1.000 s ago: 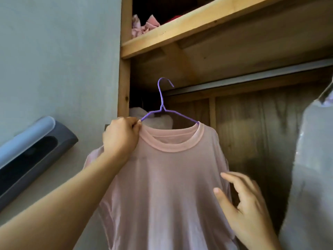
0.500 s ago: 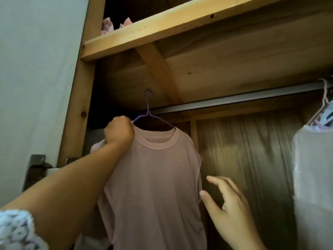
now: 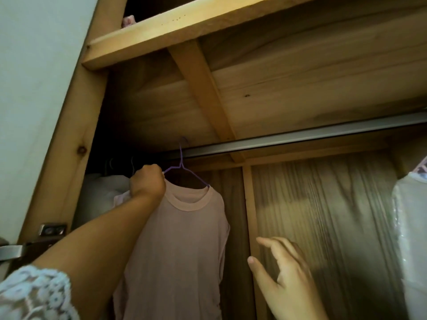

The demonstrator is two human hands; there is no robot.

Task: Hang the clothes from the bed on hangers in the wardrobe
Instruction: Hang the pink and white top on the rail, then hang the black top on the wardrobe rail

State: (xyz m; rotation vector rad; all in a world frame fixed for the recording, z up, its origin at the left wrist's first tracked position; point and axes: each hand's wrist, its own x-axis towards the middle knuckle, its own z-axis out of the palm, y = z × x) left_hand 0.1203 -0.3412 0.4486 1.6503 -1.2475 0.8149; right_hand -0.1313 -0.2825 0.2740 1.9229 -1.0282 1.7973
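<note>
Wooden wardrobe, metal rail under its shelf, pink shirt on purple hanger at the rail, left hand gripping the hanger's shoulder, right hand below the rail, fingers spread, holding nothing, pale garment hanging right of the shirt

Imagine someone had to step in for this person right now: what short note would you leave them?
Left hand: grips the left shoulder of the purple hanger together with the fabric, arm raised into the wardrobe.
Right hand: open, holds nothing, hovers lower right of the shirt.
Pink T-shirt: already on the hanger, hanging straight.
Hook: up at the metal rail; in the dim light I cannot tell whether it has caught.
Already hanging: a pale garment at the right edge.
Left: check that the hook sits on the rail, let go, fetch the next piece from the bed, which is out of view.
</note>
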